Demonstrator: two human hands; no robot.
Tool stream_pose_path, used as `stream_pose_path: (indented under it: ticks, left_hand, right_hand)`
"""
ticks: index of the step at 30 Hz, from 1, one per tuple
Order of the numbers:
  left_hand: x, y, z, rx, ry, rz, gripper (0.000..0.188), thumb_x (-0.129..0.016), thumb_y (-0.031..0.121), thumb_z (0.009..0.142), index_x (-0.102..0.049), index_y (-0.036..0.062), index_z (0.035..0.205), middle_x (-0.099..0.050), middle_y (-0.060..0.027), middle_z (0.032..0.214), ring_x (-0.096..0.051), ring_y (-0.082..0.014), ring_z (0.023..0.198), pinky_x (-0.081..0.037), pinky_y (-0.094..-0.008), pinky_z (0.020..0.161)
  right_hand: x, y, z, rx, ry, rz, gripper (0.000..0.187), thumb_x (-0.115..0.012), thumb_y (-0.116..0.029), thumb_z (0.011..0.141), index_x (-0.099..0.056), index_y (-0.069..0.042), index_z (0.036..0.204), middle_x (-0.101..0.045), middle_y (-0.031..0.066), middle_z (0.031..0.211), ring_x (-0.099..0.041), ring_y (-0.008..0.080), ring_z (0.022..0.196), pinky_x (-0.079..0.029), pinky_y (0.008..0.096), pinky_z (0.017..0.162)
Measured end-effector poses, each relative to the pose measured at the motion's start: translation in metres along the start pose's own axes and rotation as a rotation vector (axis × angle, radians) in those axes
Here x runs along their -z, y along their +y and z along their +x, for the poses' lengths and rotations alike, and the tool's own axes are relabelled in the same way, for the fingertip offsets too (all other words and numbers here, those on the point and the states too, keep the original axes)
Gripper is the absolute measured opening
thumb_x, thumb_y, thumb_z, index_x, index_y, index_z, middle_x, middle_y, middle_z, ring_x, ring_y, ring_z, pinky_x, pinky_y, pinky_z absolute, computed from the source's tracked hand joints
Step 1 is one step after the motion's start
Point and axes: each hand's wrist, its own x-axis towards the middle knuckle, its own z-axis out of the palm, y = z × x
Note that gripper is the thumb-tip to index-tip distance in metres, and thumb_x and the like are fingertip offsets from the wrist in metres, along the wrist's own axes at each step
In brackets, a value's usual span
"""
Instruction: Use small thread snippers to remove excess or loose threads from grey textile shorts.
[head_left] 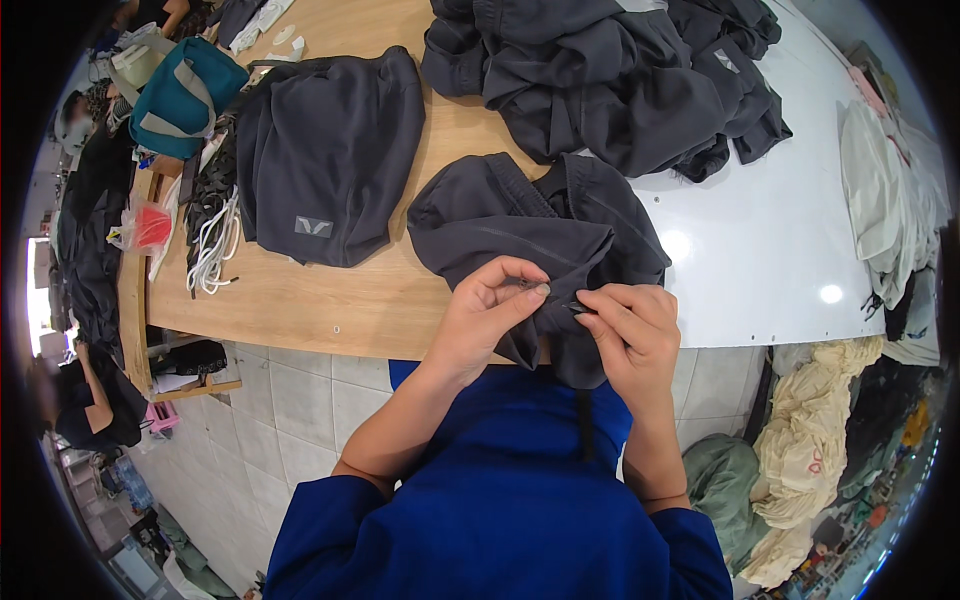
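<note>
A dark grey garment (pixel 510 230) with a gathered elastic waistband lies bunched at the table's near edge, its lower part hanging over. My left hand (pixel 490 310) pinches a fold of it between thumb and forefinger. Close beside, my right hand (pixel 635 325) is closed, with a small dark, pointed thing (pixel 576 307) between thumb and fingertips; its kind cannot be made out. Below the garment a narrow black strip (pixel 585 425) hangs down against my blue top. Left of it a second dark grey garment (pixel 330 150) lies folded, a small light patch near its lower edge.
More dark grey garments (pixel 610 90) are heaped at the far side. White cords (pixel 215 245) and a teal bag (pixel 185 100) sit at the left. Cream cloth (pixel 815 430) is piled right of the table (pixel 280 310). Other people are at the far left.
</note>
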Motion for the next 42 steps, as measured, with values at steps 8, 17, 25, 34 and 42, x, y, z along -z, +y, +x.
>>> stream_pose_path:
  ticks: [8, 17, 25, 34, 42]
  left_hand:
    - [-0.005, 0.006, -0.004, -0.039, 0.042, 0.109, 0.021, -0.058, 0.001, 0.088, -0.054, 0.0012, 0.109, -0.065, -0.0036, 0.084, -0.058, -0.0024, 0.074, -0.043, -0.0154, 0.067]
    - [-0.007, 0.004, -0.006, -0.06, 0.051, 0.178, 0.023, -0.059, 0.002, 0.088, -0.053, 0.0025, 0.111, -0.06, 0.0021, 0.072, -0.047, 0.0026, 0.061, -0.032, -0.0141, 0.054]
    - [-0.008, 0.005, -0.007, -0.072, 0.061, 0.179, 0.024, -0.06, 0.003, 0.088, -0.053, 0.0028, 0.111, -0.058, 0.0038, 0.069, -0.044, 0.0032, 0.058, -0.03, -0.0141, 0.052]
    - [-0.008, 0.007, -0.008, -0.082, 0.047, 0.199, 0.025, -0.06, 0.003, 0.088, -0.053, 0.0028, 0.112, -0.059, 0.0028, 0.072, -0.047, 0.0027, 0.06, -0.032, -0.0139, 0.054]
    - [-0.009, 0.005, -0.008, -0.073, 0.049, 0.189, 0.026, -0.059, 0.002, 0.088, -0.052, 0.0027, 0.113, -0.059, 0.003, 0.072, -0.047, 0.0027, 0.061, -0.032, -0.0138, 0.054]
  right_hand:
    - [0.002, -0.007, 0.001, 0.069, -0.011, -0.097, 0.022, -0.074, -0.013, 0.067, -0.071, -0.012, 0.089, -0.064, -0.0022, 0.084, -0.055, 0.0158, 0.078, -0.036, 0.0296, 0.074]
    - [0.008, -0.01, 0.002, 0.096, -0.032, -0.142, 0.022, -0.074, -0.013, 0.067, -0.071, -0.013, 0.089, -0.064, -0.0038, 0.084, -0.055, 0.015, 0.078, -0.035, 0.0297, 0.075]
    - [0.008, -0.011, 0.002, 0.097, -0.03, -0.134, 0.021, -0.074, -0.012, 0.066, -0.071, -0.013, 0.087, -0.064, -0.0041, 0.084, -0.055, 0.015, 0.077, -0.035, 0.0295, 0.075]
    - [0.009, -0.009, 0.001, 0.077, -0.022, -0.101, 0.02, -0.075, -0.01, 0.065, -0.071, -0.013, 0.085, -0.065, -0.0038, 0.083, -0.055, 0.0153, 0.076, -0.036, 0.0295, 0.075]
    - [0.008, -0.01, -0.001, 0.042, -0.045, -0.097, 0.02, -0.074, -0.012, 0.067, -0.071, -0.013, 0.087, -0.064, -0.0029, 0.085, -0.055, 0.0159, 0.078, -0.036, 0.0297, 0.075]
